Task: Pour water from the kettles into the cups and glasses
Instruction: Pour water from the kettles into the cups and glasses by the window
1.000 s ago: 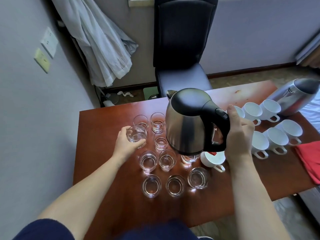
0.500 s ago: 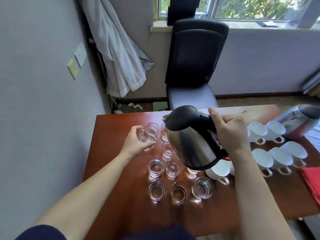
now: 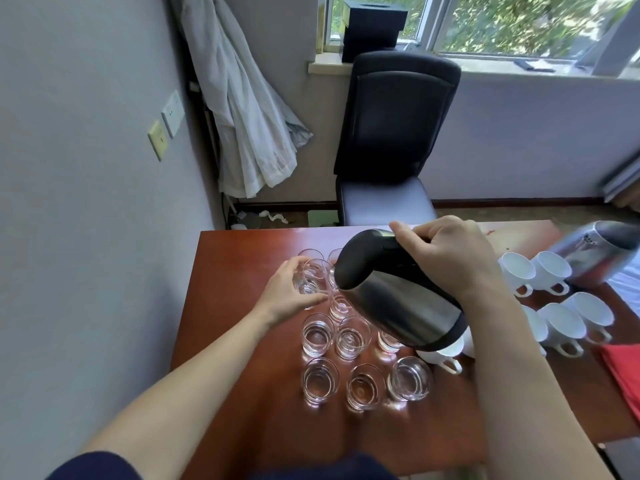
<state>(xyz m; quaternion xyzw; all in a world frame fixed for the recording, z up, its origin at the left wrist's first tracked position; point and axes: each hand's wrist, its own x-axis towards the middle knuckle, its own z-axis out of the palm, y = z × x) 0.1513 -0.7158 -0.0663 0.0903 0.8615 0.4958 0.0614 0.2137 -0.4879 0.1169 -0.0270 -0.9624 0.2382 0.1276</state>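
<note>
Brown table [image 3: 235,261], kettle [image 3: 398,303] tipped leftward toward glass [image 3: 311,276]

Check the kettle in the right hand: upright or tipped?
Tipped. The kettle leans lid-forward toward the glass that the left hand holds.

Black-and-steel kettle [image 3: 398,299], white cups [image 3: 550,271], reddish-brown table [image 3: 242,271], red cloth [image 3: 623,375].
</note>
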